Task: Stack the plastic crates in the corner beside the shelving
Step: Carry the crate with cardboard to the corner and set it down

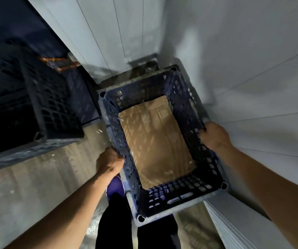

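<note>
A person stands in a dim, narrow corner and holds a dark blue plastic crate [162,141] by its two long sides; the left hand [109,163] is clamped over the rim of the left wall, fingers curled inside, and the right hand [214,135] is clamped over the rim of the right wall in the same way; the two hands are well apart, one on each side of the crate. The crate is open at the top, its walls pierced with a lattice of holes, and a flat sheet of brown cardboard [155,141] lies on its bottom, covering most of it; the crate sits close against the pale panelled wall [252,69] on the right, with its far end toward the corner where that wall meets another pale wall [117,29]; whether it rests on another crate or hangs free cannot be told, though a lighter rim shows just beneath its near and left edges. To the left, apart from the held crate, stand more dark crates [42,105], blurred and in shadow; something orange [56,63] lies on top of them. The concrete floor [37,177] shows between; the person's dark trousers [116,223] and a purple shoe [115,186] appear below the crate.
</note>
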{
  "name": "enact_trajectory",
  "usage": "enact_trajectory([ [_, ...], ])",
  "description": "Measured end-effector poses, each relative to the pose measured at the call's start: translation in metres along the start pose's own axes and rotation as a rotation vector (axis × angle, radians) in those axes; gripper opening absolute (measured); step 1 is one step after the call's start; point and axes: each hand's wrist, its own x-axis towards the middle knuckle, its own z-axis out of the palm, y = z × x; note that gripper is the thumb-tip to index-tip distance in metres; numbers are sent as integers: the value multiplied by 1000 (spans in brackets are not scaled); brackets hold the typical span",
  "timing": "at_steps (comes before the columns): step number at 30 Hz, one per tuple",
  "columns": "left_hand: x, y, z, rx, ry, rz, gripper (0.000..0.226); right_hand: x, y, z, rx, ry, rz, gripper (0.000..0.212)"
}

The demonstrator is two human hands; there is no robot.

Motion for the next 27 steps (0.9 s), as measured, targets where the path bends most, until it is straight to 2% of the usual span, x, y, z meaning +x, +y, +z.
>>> enact_trajectory([
  [5, 33, -3, 30, -92, -9, -27, 41, 29, 9, 17, -58, -11, -27, 24],
  [13, 68, -15, 74, -159, 6, -40, 43, 53, 24, 40, -2, 15, -39, 20],
  [21, 64, -9, 75, -157, -4, -35, 41, 46, 28, 40, 64, 65, -42, 23],
  [23, 57, -3, 72, -200, -7, -45, 37, 39, 29, 41, 88, 27, -28, 35],
  [27, 48, 11, 68, -292, -67, -58, 14, 21, 31, 49, 49, -7, -16, 48],
])
